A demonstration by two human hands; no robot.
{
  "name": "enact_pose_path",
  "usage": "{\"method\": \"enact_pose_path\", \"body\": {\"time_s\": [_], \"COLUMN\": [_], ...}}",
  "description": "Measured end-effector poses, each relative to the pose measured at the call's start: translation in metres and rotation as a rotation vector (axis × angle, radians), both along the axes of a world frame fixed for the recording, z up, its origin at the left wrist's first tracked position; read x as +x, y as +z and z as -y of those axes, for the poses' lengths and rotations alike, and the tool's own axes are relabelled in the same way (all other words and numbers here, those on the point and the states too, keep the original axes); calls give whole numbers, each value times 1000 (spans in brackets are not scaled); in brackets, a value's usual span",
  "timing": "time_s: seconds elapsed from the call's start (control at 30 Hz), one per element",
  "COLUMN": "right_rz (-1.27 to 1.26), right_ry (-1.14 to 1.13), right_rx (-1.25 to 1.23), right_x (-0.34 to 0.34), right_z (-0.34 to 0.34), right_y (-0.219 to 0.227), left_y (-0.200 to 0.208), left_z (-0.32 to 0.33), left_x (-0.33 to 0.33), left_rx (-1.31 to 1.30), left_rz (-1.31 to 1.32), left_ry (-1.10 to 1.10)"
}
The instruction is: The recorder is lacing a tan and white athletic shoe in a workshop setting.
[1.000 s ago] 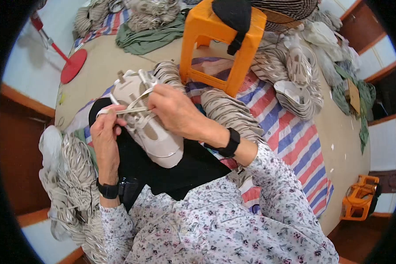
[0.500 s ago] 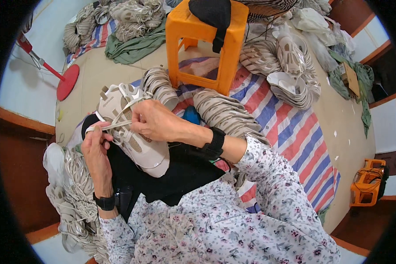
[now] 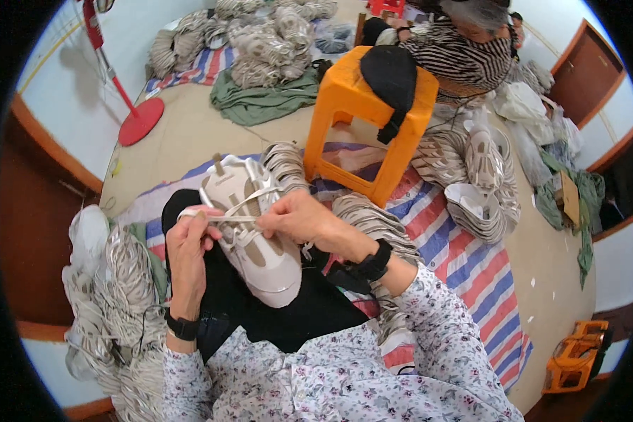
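A small shoe workshop, and what a makeshift one! Nested shoe uppers (image 3: 376, 221) ran in a long row over a striped sheet (image 3: 478, 302), a far heap (image 3: 267, 53) rose behind, and a pile (image 3: 130, 274) crowded the left! One pale upper (image 3: 273, 271) lay right across a lap, plastic stool (image 3: 352, 98) ahead, plain white walls (image 3: 130, 49) and a brown door (image 3: 587, 63) around it all!

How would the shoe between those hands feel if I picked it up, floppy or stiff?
The shoe would probably feel fairly light, as it has mesh-like panels. Its toe likely keeps its shape, since it looks smoothly rounded. The lace is probably floppy, being thin, though it's straight between the left hand and right hand.
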State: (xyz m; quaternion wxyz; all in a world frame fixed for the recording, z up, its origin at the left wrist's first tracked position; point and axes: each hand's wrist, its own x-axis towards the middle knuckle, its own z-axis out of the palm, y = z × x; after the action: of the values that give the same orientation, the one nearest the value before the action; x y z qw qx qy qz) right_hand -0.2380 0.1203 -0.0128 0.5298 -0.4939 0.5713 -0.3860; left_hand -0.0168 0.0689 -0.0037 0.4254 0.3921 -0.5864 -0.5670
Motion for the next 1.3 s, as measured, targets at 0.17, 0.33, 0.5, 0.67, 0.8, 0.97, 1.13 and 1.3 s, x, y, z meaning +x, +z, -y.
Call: {"method": "enact_pose_path", "body": {"time_s": [0.17,0.33,0.5,0.67,0.8,0.97,1.13,1.3], "right_rz": [126,110,83,69,-53,169,88,28], "right_ry": [60,148,151,140,168,273,243,262], "right_rx": [66,-45,-77,-165,-197,-278,-243,-290], "right_x": [-10,-13,-23,-33,-35,-26,-39,-37], "right_z": [-4,-8,-8,-7,-6,7,1,6], "right_y": [10,14,16,8,17,10,10,0], "left_y": [0,0,-4,-14,-59,-70,-72,-31], "left_z": [3,4,18,60,113,114,99,66], "left_x": [-2,7,41,137,296,504,542,568], "left_rx": [6,-44,-54,-177,-187,-99,-53,-229], "left_rz": [-50,-81,-7,198,288,300,422,429], "left_ry": [-28,24,166,372,645,805,768,841]}}
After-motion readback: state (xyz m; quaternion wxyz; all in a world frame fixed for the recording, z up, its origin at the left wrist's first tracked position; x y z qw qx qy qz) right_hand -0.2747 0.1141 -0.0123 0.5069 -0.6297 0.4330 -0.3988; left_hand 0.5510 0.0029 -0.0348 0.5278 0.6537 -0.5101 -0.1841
